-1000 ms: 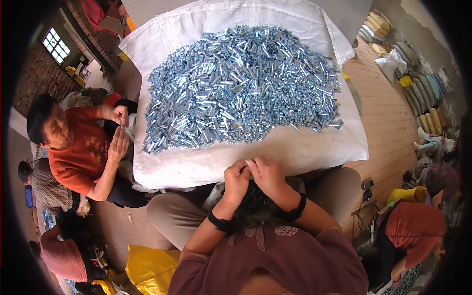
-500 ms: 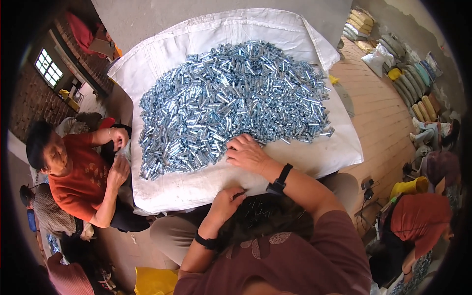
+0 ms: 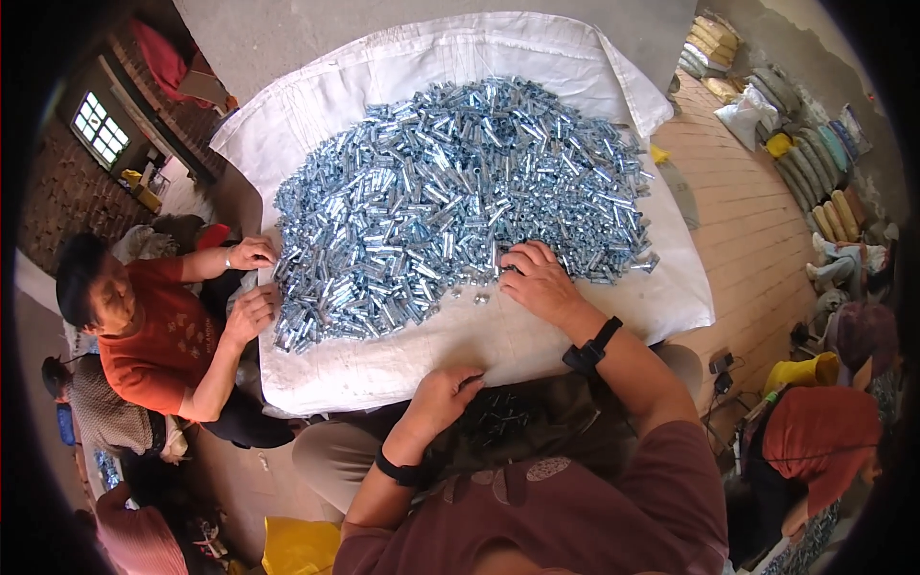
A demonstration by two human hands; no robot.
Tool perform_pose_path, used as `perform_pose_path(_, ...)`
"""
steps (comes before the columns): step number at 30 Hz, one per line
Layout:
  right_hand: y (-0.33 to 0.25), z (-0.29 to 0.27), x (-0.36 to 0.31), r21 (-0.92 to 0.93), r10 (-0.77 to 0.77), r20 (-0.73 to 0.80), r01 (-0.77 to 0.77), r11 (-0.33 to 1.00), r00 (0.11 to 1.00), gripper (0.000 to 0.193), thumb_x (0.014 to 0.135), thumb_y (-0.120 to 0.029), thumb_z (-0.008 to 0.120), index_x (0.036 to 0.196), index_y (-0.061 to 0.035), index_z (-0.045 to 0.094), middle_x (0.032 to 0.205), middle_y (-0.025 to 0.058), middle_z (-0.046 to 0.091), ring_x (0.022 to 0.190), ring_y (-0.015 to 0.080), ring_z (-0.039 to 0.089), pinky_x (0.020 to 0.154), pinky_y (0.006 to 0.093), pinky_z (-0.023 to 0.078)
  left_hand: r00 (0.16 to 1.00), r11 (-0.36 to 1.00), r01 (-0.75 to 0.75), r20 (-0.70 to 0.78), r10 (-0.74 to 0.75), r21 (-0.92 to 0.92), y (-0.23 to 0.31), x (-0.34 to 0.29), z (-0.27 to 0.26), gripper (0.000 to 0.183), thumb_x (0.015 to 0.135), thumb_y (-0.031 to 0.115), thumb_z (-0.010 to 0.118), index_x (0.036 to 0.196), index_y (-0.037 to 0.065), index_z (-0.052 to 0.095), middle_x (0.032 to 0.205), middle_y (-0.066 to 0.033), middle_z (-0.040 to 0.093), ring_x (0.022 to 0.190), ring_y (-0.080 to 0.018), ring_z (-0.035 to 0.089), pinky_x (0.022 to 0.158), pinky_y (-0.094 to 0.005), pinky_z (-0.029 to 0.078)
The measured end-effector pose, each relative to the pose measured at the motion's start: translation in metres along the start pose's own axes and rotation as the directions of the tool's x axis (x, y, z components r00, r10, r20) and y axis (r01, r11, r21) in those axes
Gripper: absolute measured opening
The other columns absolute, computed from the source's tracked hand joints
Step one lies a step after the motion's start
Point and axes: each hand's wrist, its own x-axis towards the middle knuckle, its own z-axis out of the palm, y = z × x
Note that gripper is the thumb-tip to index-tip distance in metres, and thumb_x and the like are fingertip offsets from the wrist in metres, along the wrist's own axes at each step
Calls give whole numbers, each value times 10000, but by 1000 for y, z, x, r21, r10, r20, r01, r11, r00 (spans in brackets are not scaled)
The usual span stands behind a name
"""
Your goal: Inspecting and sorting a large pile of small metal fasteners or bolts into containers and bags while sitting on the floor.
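A broad heap of small shiny metal sleeves [image 3: 450, 201] lies on a white woven sack cloth [image 3: 383, 369] in front of me. My right hand [image 3: 541, 283] rests at the heap's near edge, its fingers curled against the parts; what they grip is hidden. A few small loose pieces [image 3: 481, 299] lie on the cloth to its left. At the cloth's front edge is my left hand [image 3: 443, 395], thumb and fingers drawn together, their contents too small to name. Just right of it, several thin metal pieces [image 3: 503, 412] are scattered over dark fabric on my lap.
On the left, a person in an orange shirt [image 3: 149, 340] has both hands at the heap's left edge. More people work at lower left and at right, one in a red top [image 3: 819, 436]. Filled sacks [image 3: 805, 172] line the right wall. A yellow bag [image 3: 299, 546] stands below left.
My right hand has moved right along the heap's near edge, and small loose pieces now show where it was. The neighbour's hands have reached the heap. My left hand is nearly still.
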Motion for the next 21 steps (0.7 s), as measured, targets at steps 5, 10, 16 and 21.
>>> perform_pose_path(5, 2, 1, -5, 4, 77, -30, -77, 997, 997, 88, 767, -185, 636, 809, -116, 601, 1004, 17, 550, 1084, 215, 457, 1005, 443, 308, 976, 980, -125, -156, 149, 155, 8, 38, -6, 135, 792, 80, 638, 888, -15, 643, 833, -173, 642, 748, -319, 632, 670, -355, 492)
perform_pose_path(10, 1, -2, -4, 6, 69, -25, -69, 998, 997, 77, 778, -178, 610, 821, -114, 603, 1012, 17, 554, 1084, 208, 463, 1008, 442, 298, 857, 809, -235, -278, 434, 540, 42, 143, -31, 161, 745, 78, 649, 889, 13, 619, 855, -158, 592, 757, -352, 583, 653, -404, 463)
perform_pose_path(16, -3, 1, -3, 74, 55, -54, -51, 996, 997, 81, 750, -166, 631, 807, -113, 609, 1006, 13, 565, 1071, 202, 479, 984, 447, 323, 705, 568, -190, -291, 647, 801, 45, 282, -42, 401, 768, 262, 655, 1124, 92, 580, 1262, -143, 475, 1183, -336, 412, 984, -515, 280)
perform_pose_path(21, -3, -3, -6, 75, 91, -65, -86, 993, 994, 80, 746, -168, 629, 804, -114, 616, 995, 9, 572, 1052, 198, 492, 975, 442, 335, 786, 567, -112, -276, 554, 816, 38, 300, -37, 382, 797, 364, 610, 1113, 150, 603, 1298, -103, 450, 1218, -351, 366, 1023, -595, 197)
